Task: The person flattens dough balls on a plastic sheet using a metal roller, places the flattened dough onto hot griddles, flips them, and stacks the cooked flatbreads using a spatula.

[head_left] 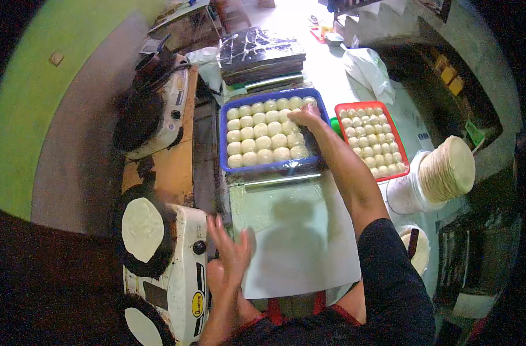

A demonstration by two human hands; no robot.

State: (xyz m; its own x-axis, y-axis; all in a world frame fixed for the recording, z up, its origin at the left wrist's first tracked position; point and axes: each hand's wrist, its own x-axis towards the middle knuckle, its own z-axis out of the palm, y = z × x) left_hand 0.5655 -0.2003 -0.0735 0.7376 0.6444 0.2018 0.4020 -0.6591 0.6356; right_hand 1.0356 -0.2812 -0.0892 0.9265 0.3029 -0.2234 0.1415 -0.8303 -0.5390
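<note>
My right hand [307, 116] reaches to the far right corner of a blue tray [224, 138], its fingers closed around a dough ball there. Rows of smooth, pale dough balls [263, 142] fill this tray. My left hand [233, 252] is raised, slightly blurred, with fingers spread and nothing in it. It hovers between a white gas stove [189, 230] and the white work surface [300, 254] before me. On the stove's dark griddle lies a flat round of dough [142, 229]. Another flat round [142, 327] sits on the nearer burner.
A red tray [405, 173] of smaller dough balls stands to the right. Beyond it a tall stack of flatbreads [447, 173] rests on a white bucket [398, 199]. A second stove [173, 115] is at the far left. A black-and-white patterned block [262, 55] stands behind the blue tray.
</note>
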